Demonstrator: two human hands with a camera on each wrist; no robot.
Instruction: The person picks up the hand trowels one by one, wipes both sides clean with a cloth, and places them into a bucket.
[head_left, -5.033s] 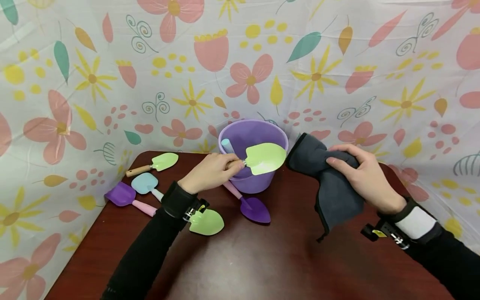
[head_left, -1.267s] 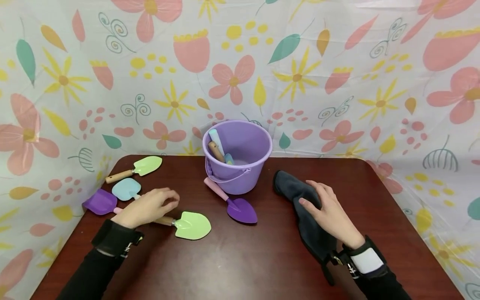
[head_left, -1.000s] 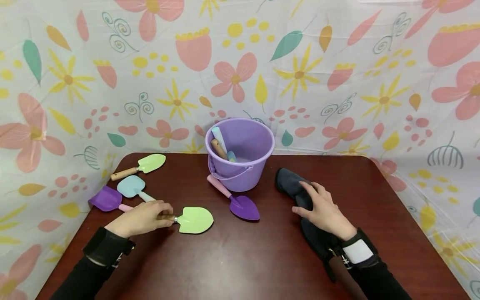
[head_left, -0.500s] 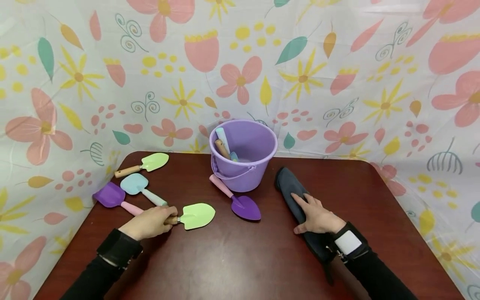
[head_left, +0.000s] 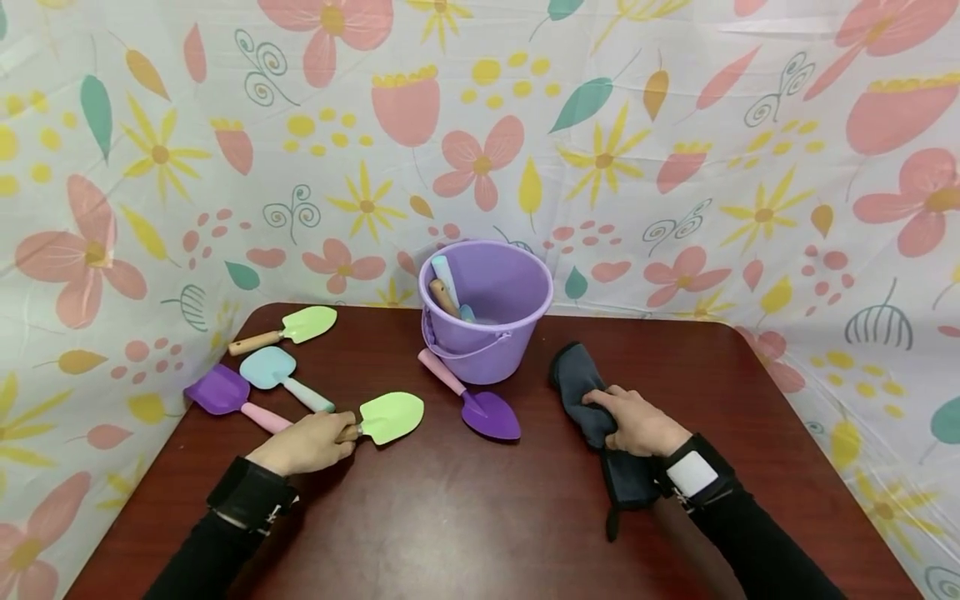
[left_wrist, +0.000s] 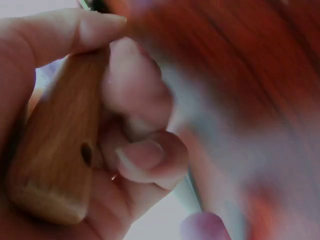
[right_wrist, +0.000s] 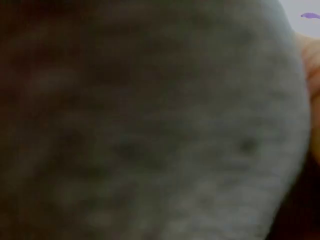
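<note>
1. The left hand (head_left: 306, 443) grips the green trowel (head_left: 390, 417) by its wooden handle, blade raised off the worktop (head_left: 465, 517).
2. The right hand (head_left: 637, 423) bunches the dark cloth (head_left: 573, 379), lying right of the purple bucket (head_left: 487, 312).

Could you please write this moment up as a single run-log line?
left hand: grips green trowel by wooden handle | right hand: grips dark cloth | purple bucket: upright, tools inside
</note>
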